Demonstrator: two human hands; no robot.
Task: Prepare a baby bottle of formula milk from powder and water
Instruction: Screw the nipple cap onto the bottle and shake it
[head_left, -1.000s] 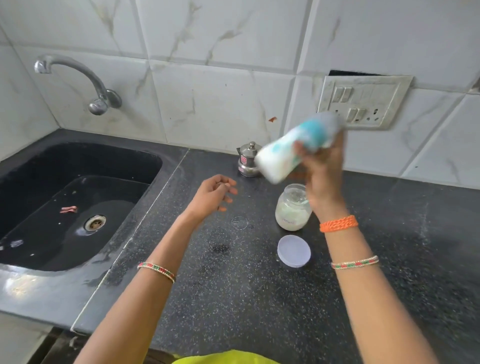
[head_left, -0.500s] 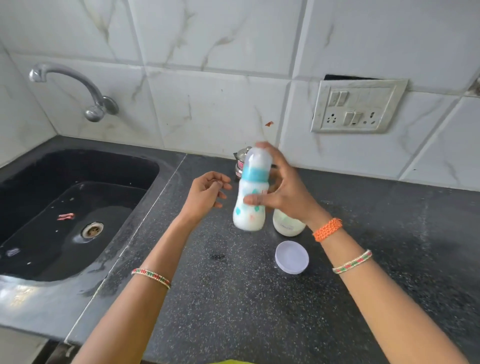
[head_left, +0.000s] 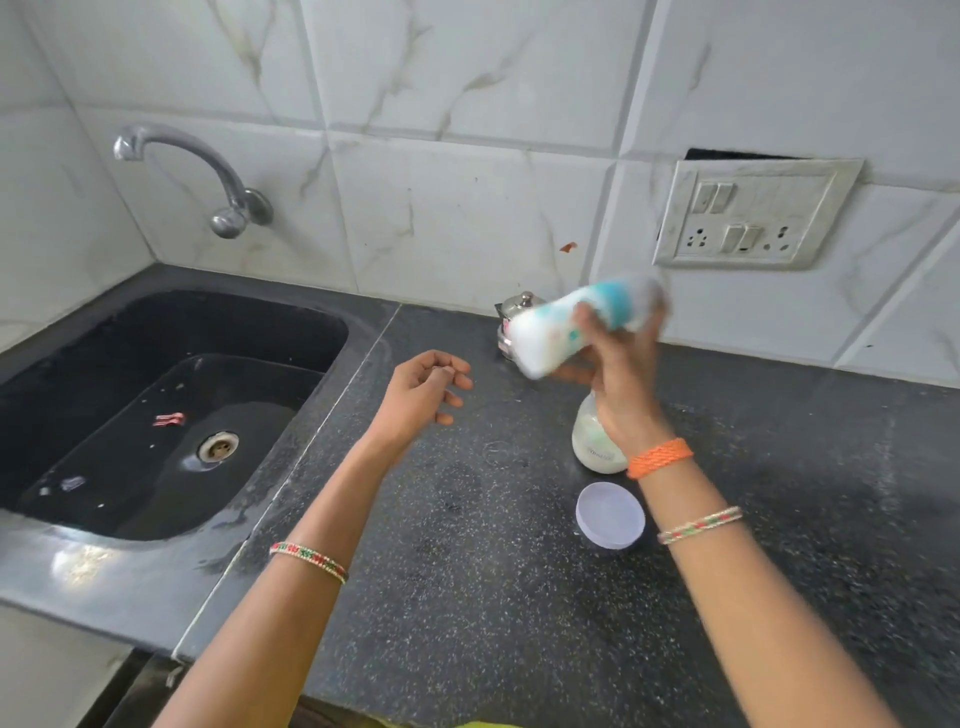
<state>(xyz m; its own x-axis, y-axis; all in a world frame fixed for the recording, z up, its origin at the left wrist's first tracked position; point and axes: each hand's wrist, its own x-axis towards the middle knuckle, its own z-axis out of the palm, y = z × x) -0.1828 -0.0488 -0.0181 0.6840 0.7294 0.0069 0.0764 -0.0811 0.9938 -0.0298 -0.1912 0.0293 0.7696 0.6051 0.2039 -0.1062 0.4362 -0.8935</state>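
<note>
My right hand (head_left: 621, 384) grips a baby bottle (head_left: 566, 325) full of white milk, with a teal collar and a clear cap. The bottle is blurred and tilted nearly sideways, its base pointing left, above the dark counter (head_left: 467, 597). My left hand (head_left: 423, 392) hovers over the counter left of the bottle, holding nothing, its fingers loosely curled. Below my right wrist stands a glass jar of white powder (head_left: 592, 447), partly hidden by the hand. The jar's round white lid (head_left: 610, 514) lies flat in front of it.
A small steel pot (head_left: 511, 312) stands at the wall behind the bottle. A black sink (head_left: 156, 405) with a tap (head_left: 208, 176) fills the left; a little water and scraps lie in it. A switch plate (head_left: 753, 221) sits on the tiled wall.
Half a second ago the bottle stood upright low over the counter; it has now swung up and tipped sideways, as it was a second ago. My left hand has hardly moved.
</note>
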